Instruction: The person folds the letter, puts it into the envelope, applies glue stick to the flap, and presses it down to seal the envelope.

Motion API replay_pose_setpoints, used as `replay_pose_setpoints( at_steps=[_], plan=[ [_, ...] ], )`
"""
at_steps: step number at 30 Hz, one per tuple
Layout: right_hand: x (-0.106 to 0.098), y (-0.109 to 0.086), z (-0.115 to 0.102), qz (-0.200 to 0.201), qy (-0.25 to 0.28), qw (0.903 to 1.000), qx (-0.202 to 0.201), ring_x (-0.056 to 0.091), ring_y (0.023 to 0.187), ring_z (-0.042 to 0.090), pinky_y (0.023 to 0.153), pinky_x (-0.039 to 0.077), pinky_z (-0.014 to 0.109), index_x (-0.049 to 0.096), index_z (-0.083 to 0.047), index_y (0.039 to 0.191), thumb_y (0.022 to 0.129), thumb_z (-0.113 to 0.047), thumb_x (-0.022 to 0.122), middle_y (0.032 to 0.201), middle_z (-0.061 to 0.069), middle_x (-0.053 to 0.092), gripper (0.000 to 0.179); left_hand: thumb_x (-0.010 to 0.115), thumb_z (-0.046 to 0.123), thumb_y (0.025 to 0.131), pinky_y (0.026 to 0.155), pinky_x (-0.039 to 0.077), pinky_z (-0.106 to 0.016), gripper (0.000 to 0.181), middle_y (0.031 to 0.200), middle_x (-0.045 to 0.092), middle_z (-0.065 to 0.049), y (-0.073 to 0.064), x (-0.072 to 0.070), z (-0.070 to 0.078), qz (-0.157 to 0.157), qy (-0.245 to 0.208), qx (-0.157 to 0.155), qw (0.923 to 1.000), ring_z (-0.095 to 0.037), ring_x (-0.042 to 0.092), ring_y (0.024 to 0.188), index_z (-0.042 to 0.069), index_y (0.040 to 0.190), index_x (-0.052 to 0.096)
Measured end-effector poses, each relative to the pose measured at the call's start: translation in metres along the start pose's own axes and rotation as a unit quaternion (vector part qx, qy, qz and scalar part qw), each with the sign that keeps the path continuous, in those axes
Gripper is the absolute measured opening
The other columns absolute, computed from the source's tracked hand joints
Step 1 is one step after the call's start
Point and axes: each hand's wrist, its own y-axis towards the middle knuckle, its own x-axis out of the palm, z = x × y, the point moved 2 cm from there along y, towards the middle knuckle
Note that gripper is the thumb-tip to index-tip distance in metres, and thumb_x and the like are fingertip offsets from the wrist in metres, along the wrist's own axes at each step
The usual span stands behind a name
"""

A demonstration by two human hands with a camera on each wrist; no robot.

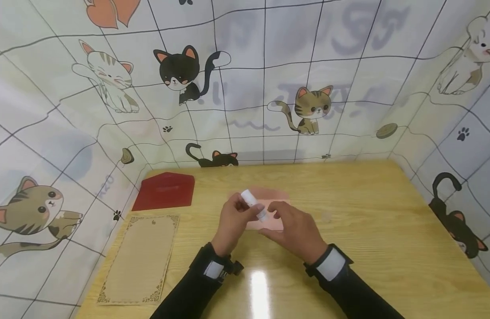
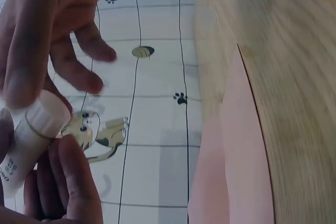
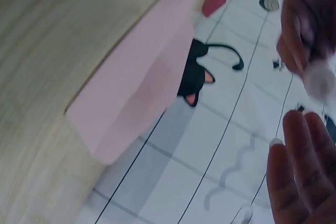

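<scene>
While the left hand [image 1: 233, 221] pinches the white glue stick [image 1: 249, 198] above the pink envelope [image 1: 273, 195], the right hand [image 1: 301, 228] hangs loosely spread.
A steady pinch — firm, not crushing — likely serves best.

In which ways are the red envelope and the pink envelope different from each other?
Colour: the red envelope is deep red, while the pink envelope is pale.
Place: the red envelope lies near the far left corner of the table; the pink envelope lies nearer the middle.
Cover: in the head view, the left hand, right hand and white tube partly hide the pink envelope, not the red envelope.
Shared: both rest on the table.
</scene>
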Motion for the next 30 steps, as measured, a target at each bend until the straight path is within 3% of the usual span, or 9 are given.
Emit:
replay_pose_setpoints(
  at_steps=[4,8,12,14,18,21,24,27,30],
  plan=[
    [0.015,0.002,-0.016,0.044,-0.007,0.9988,0.020,0.053,0.059,0.005,0.041,0.038,0.018,0.052,-0.012,0.101,0.076,-0.048,0.081,0.075,-0.003,0.061,0.052,0.080,0.043,0.079,0.066,0.056,-0.033,0.047,0.091,0.063,-0.010,-0.005,0.008,0.000,0.022,0.022,0.009,0.9995,-0.024,0.062,0.085,0.007,0.094,0.055],
    [0.020,0.002,-0.017,0.062,0.021,0.9968,0.046,0.050,0.060,0.004,0.044,0.043,0.022,0.050,-0.012,0.097,0.081,-0.039,0.080,0.073,-0.006,0.056,0.044,0.078,0.045,0.082,0.065,0.054,-0.033,0.045,0.090,0.063,-0.008,-0.006,0.010,-0.001,0.022,0.032,0.015,0.9991,-0.022,0.060,0.083,0.008,0.093,0.055],
    [0.019,0.000,-0.010,0.016,0.164,0.9811,0.102,0.061,0.067,0.002,0.052,0.053,0.027,0.047,-0.015,0.099,0.085,-0.038,0.076,0.077,-0.007,0.067,0.040,0.076,0.038,0.085,0.071,0.053,-0.033,0.038,0.095,0.065,-0.009,-0.005,0.009,0.001,-0.006,0.013,0.032,0.9994,-0.024,0.061,0.088,0.006,0.097,0.057],
    [0.018,0.000,-0.006,-0.025,0.300,0.9428,0.144,0.069,0.076,0.012,0.061,0.059,0.034,0.043,-0.014,0.102,0.089,-0.034,0.073,0.085,0.000,0.074,0.039,0.074,0.032,0.087,0.077,0.054,-0.034,0.034,0.099,0.067,-0.012,-0.004,0.007,0.002,-0.027,-0.004,0.038,0.9989,-0.025,0.063,0.093,0.005,0.102,0.060],
    [0.024,0.000,0.005,-0.086,0.546,0.8086,0.202,0.069,0.086,0.037,0.075,0.061,0.048,0.033,-0.009,0.107,0.095,-0.016,0.065,0.099,0.020,0.074,0.035,0.069,0.022,0.092,0.089,0.053,-0.036,0.030,0.111,0.070,-0.015,-0.004,0.006,0.005,-0.069,-0.027,0.038,0.9965,-0.027,0.063,0.103,0.006,0.117,0.063],
    [0.035,-0.004,0.013,-0.119,0.645,0.7295,0.196,0.069,0.087,0.035,0.077,0.061,0.043,0.033,-0.010,0.107,0.099,-0.006,0.054,0.096,0.017,0.074,0.023,0.064,0.017,0.095,0.096,0.051,-0.041,0.029,0.117,0.070,-0.015,-0.005,0.008,0.006,-0.100,-0.033,0.029,0.9940,-0.027,0.062,0.108,0.008,0.123,0.063],
    [0.042,-0.010,0.018,-0.149,0.709,0.6686,0.165,0.067,0.085,0.023,0.075,0.059,0.032,0.040,-0.012,0.115,0.104,-0.011,0.045,0.094,0.005,0.073,0.013,0.060,0.013,0.097,0.101,0.048,-0.044,0.028,0.119,0.070,-0.012,-0.006,0.012,0.006,-0.135,-0.043,0.036,0.9892,-0.026,0.060,0.113,0.010,0.124,0.064],
    [0.043,-0.012,0.016,-0.175,0.771,0.5991,0.126,0.064,0.086,0.016,0.072,0.056,0.026,0.041,-0.010,0.130,0.107,-0.018,0.038,0.099,0.002,0.070,0.025,0.055,0.009,0.098,0.104,0.045,-0.045,0.027,0.120,0.069,-0.013,-0.007,0.014,0.006,-0.180,-0.064,0.054,0.9800,-0.029,0.056,0.117,0.007,0.124,0.063],
    [0.039,-0.012,0.014,-0.188,0.797,0.5628,0.110,0.064,0.087,0.015,0.074,0.057,0.026,0.041,-0.010,0.133,0.108,-0.019,0.032,0.101,0.002,0.070,0.029,0.055,0.009,0.098,0.102,0.047,-0.044,0.027,0.119,0.068,-0.014,-0.007,0.014,0.006,-0.196,-0.078,0.060,0.9757,-0.032,0.056,0.117,0.002,0.123,0.062]
  ],
)
